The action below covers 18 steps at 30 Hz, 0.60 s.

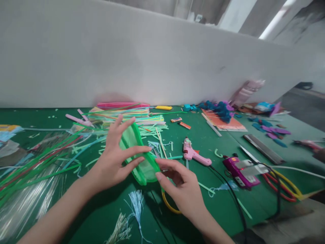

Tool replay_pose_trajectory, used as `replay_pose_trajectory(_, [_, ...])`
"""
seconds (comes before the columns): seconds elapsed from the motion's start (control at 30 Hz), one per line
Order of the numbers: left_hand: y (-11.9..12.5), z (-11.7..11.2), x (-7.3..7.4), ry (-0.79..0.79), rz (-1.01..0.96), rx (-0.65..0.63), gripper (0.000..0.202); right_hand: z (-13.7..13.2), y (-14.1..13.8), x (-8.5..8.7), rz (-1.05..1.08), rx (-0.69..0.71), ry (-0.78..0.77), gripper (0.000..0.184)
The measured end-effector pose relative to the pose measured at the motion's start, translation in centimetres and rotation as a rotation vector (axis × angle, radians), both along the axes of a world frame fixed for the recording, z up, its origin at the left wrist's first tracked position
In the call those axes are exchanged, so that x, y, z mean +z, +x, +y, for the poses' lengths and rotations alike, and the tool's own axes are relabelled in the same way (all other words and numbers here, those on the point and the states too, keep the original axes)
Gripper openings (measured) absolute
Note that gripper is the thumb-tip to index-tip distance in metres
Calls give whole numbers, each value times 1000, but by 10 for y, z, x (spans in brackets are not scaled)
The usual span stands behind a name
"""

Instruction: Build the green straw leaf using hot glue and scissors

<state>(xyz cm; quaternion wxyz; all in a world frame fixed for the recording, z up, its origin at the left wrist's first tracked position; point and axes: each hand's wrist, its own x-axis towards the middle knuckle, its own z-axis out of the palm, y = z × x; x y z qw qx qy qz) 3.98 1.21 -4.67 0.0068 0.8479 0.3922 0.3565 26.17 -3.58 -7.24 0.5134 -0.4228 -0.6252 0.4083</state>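
A bright green, see-through mesh piece (pixel 147 167) with thick raised edges is held up above the table; its exact kind is unclear. My left hand (pixel 115 159) grips it from the left, thumb and forefinger together at its upper edge and the other fingers spread. At its right corner, my right hand (pixel 181 183) pinches the edge between thumb and forefinger. Below lies a light blue tassel (pixel 137 205), beside a pale tassel (pixel 119 230). Yellow-handled scissors (pixel 169 205) lie partly hidden under my right hand.
Right of my hands lie a pink glue gun (pixel 195 154), a purple power strip (pixel 242 174) with cables, and red-and-yellow-handled scissors (pixel 281 186). Coloured strips (pixel 154 118) lie behind; clear wrappers and green stems (pixel 43 166) cover the left. A white partition (pixel 152 61) bounds the back.
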Motion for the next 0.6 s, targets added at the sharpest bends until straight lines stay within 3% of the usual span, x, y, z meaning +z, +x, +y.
replay_pose_trajectory(0.1, [0, 12, 5, 38, 65, -78, 22, 1, -1, 2, 58, 5, -27, 27])
replay_pose_trajectory(0.23, [3, 24, 13, -71, 25, -149, 13, -3, 1, 6, 103, 30, -5, 24])
replay_pose_trajectory(0.33, [5, 24, 22, -162, 27, -185, 15, -6, 6, 8, 75, 65, 30, 25])
replay_pose_trajectory(0.6, [6, 13, 57, -213, 149, -232, 22, -10, 6, 8, -9, 87, 105, 31])
